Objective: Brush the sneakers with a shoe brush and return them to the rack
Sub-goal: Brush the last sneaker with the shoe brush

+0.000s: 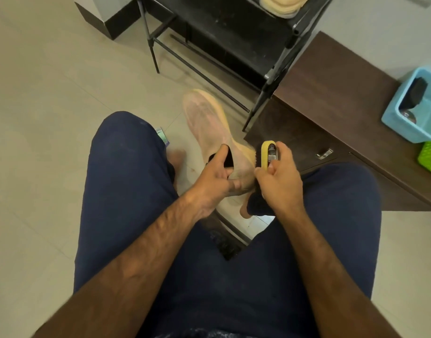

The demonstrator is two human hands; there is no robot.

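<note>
Tiled floor (51,93); sneaker (204,123) lengthwise, toe toward rack (234,40).

A dusty pink sneaker (204,123) lies toe-away, a yellow-backed brush (267,156) beside its heel.

Some fingers of the left hand (214,181) were out of sight inside the opening of the sneaker (204,123), and both hands covered its heel. The right hand (280,181) hid much of the shoe brush (268,152); its bristles could not be made out and its label was too small to read. A second sneaker (282,7) on the shoe rack (234,40) was cut off by the top edge. The right edge cut the blue basket (399,123), whose dark contents could not be told, and the green basket (430,154). The left thigh hid most of a small green-and-purple object (162,136).
</note>
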